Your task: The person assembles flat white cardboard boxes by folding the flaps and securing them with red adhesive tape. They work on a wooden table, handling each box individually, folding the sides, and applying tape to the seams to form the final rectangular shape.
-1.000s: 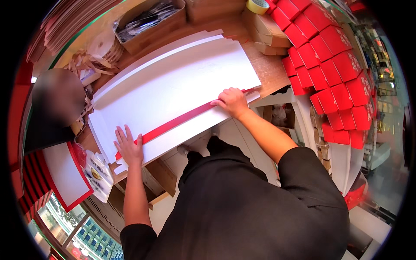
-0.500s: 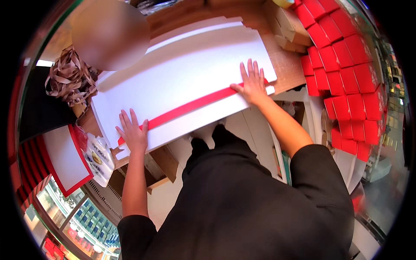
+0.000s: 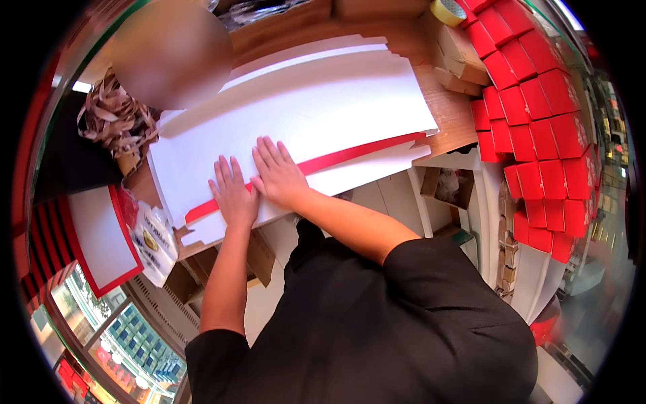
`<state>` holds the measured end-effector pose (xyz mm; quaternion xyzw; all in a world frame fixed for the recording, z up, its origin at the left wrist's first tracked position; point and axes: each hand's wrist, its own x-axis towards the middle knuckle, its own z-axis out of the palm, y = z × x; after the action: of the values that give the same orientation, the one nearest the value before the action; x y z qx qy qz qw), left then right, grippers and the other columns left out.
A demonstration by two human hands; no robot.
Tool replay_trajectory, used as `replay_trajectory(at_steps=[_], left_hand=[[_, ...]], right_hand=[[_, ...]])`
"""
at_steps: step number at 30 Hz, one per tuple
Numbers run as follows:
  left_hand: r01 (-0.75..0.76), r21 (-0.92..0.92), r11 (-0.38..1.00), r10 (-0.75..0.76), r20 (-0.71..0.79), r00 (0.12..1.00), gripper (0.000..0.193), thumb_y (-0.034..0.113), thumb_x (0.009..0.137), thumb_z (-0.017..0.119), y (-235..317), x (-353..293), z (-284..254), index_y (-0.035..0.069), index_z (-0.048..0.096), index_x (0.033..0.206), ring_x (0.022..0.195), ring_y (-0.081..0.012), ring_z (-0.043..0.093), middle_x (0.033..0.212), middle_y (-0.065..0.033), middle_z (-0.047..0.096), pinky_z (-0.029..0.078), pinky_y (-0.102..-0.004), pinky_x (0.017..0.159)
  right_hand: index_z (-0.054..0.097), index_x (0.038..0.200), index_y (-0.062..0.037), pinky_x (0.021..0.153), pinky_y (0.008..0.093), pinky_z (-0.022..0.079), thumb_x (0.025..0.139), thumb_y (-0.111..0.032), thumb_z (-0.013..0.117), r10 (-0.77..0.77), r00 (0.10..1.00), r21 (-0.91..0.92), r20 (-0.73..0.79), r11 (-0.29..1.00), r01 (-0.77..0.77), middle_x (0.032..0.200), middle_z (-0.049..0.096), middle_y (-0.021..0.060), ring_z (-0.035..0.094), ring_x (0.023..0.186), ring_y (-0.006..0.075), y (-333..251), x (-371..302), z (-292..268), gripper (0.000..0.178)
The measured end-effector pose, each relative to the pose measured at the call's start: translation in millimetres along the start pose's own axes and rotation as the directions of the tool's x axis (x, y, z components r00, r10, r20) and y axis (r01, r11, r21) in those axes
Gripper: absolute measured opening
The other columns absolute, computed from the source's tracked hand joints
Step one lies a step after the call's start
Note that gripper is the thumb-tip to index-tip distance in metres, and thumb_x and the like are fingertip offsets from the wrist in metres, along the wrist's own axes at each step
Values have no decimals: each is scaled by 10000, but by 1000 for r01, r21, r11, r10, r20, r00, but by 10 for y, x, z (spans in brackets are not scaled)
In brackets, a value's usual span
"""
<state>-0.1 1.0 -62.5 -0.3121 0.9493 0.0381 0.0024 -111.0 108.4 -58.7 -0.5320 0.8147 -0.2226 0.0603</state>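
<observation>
A large white cardboard sheet (image 3: 323,101) with notched edges lies on the wooden table. Along its near side runs a narrow red strip (image 3: 350,153), and beyond the strip a white flap (image 3: 377,165) forms the near border. My left hand (image 3: 235,192) lies flat across the strip, left of the middle, fingers stretched away from me. Right beside it, my right hand (image 3: 277,176) also presses flat on the strip, fingers out. The two hands nearly touch at the thumbs. Both are open and hold nothing; the strip is hidden beneath them.
Red boxes (image 3: 531,135) are stacked at the right. Brown cartons (image 3: 461,57) and a roll of yellowish tape (image 3: 447,11) are at the back right corner. A heap of brown paper strips (image 3: 114,118) sits at the left, with a white plastic bag (image 3: 153,244) below it.
My right hand has slid left from the strip's right end to beside my left hand. My left hand has shifted slightly right. The strip's right part now shows uncovered.
</observation>
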Motion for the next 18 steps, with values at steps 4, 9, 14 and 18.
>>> replay_trajectory(at_steps=[4,9,14,18], left_hand=[[22,-47,999,-21,23,1000,769,512,904,487,16,-11,-82,82,244,1493,1459,-274,113,1578,-129,141,86,-507,1159],[19,-43,999,-18,31,999,773,520,905,483,-4,-25,-74,78,245,1492,1460,-273,107,1580,-126,133,85,-511,1158],[-48,18,999,45,156,987,743,506,913,487,-357,20,-141,103,258,1493,1458,-289,124,1578,-139,135,89,-531,1148],[34,-79,996,-39,-58,998,698,432,928,494,-679,-48,4,100,255,1493,1455,-303,128,1574,-150,141,83,-543,1143]], right_hand=[[198,1474,17,1178,478,37,921,-477,456,23,998,-72,-52,997,-27,1562,123,202,75,1461,318,746,-300,-116,785],[230,1491,-62,1171,474,35,898,-579,449,383,921,-355,-79,852,-385,1562,117,198,60,1457,338,1851,-831,-957,816],[243,1487,-65,1171,475,57,918,-567,418,387,920,-359,-66,851,-384,1555,147,201,80,1453,342,1889,-798,-1020,779],[235,1470,-4,1163,488,79,933,-466,471,368,917,-135,-155,911,-389,1547,156,219,111,1443,365,1931,-800,-985,746]])
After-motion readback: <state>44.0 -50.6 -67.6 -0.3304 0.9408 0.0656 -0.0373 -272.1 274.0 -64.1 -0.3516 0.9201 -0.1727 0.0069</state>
